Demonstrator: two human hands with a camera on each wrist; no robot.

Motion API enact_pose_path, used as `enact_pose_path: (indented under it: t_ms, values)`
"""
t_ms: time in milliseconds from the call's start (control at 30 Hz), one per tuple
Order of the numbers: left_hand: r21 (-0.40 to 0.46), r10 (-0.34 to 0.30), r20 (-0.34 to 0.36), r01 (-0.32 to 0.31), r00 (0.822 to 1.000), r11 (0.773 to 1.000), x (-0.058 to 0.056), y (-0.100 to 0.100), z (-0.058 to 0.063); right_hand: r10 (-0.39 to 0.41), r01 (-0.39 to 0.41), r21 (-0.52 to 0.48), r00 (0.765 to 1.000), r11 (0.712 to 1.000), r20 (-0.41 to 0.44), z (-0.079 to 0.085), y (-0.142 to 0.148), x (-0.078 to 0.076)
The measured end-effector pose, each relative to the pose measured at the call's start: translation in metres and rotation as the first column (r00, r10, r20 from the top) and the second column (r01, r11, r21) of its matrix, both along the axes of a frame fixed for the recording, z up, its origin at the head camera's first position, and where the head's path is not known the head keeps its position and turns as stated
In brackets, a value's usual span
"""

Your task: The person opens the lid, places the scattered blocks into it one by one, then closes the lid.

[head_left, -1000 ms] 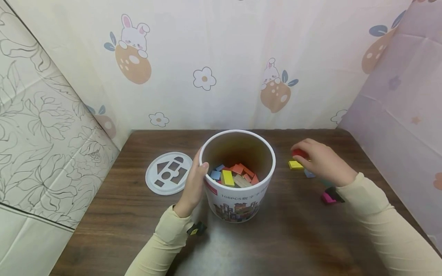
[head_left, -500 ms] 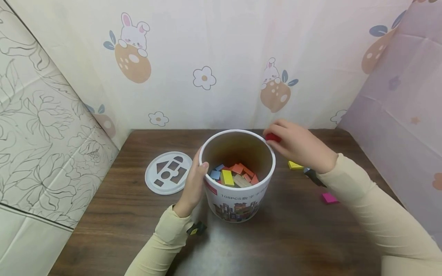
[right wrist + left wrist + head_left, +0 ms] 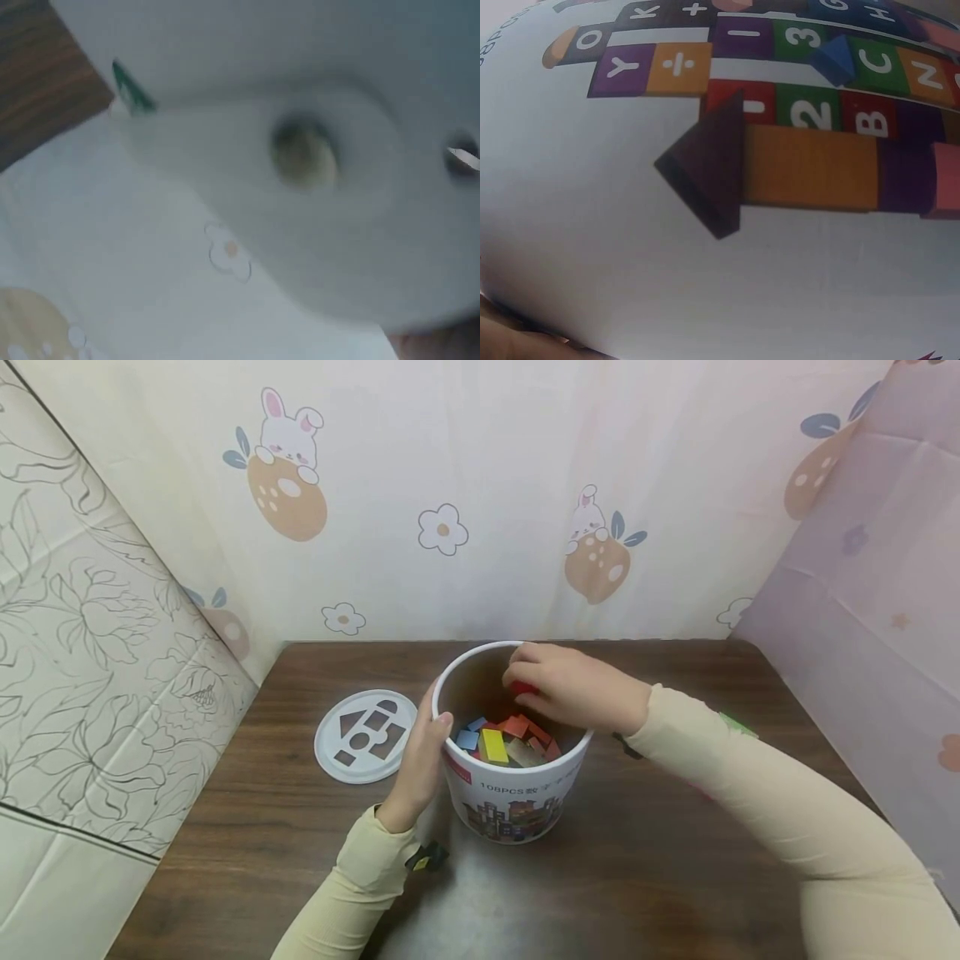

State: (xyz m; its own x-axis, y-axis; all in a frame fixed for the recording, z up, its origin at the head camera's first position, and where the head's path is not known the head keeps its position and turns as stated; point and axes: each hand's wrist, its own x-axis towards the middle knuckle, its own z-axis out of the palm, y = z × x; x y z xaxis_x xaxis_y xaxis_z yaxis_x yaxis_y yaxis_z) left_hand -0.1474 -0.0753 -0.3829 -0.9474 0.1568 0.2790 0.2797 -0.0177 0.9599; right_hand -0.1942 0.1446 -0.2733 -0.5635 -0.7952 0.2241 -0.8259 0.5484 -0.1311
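A white bucket [image 3: 513,789] with printed pictures of blocks stands on the table, with several coloured toy blocks inside. One is a yellow block [image 3: 493,746]. My left hand [image 3: 415,770] holds the bucket at its left side, thumb at the rim. In the left wrist view, the printed bucket wall [image 3: 607,225] fills most of the picture. Over the bucket's mouth, my right hand [image 3: 581,687] pinches a red block [image 3: 525,688], which its fingers partly cover. The right wrist view shows mostly a blurred pale surface close up; the right hand cannot be made out there.
A white lid [image 3: 325,745] with shaped cut-outs lies left of the bucket on the brown table [image 3: 630,877]. Right of the bucket, a green block [image 3: 738,724] shows beyond the right sleeve [image 3: 757,768]. A patterned curtain [image 3: 510,460] hangs behind the table.
My right hand has carried the red block leftward from the table's right side, past the bucket's rim, to over its mouth. My left hand and the bucket have stayed still.
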Motion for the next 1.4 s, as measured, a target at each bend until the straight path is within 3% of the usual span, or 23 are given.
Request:
enact_pose_path:
  t_ms: [333,467,1033,1400]
  values:
    - [-0.026,0.006,-0.013,-0.006,1.0,1.0,0.001,-0.001,0.001,0.046,-0.067,0.175,0.991,0.982,0.125,-0.011,-0.028,-0.006]
    - [-0.026,0.002,-0.015,-0.002,1.0,1.0,0.001,-0.001,0.001,0.062,-0.087,0.199,0.99,0.976,0.126,-0.013,-0.03,-0.006]
    - [-0.008,-0.011,-0.029,0.011,1.0,1.0,0.001,0.0,0.001,0.055,-0.078,0.203,0.992,0.976,0.116,-0.016,-0.026,-0.006]
    - [0.005,-0.015,-0.001,0.015,1.0,1.0,0.0,-0.001,-0.001,0.033,-0.048,0.129,0.993,0.99,0.113,-0.004,-0.011,-0.005]
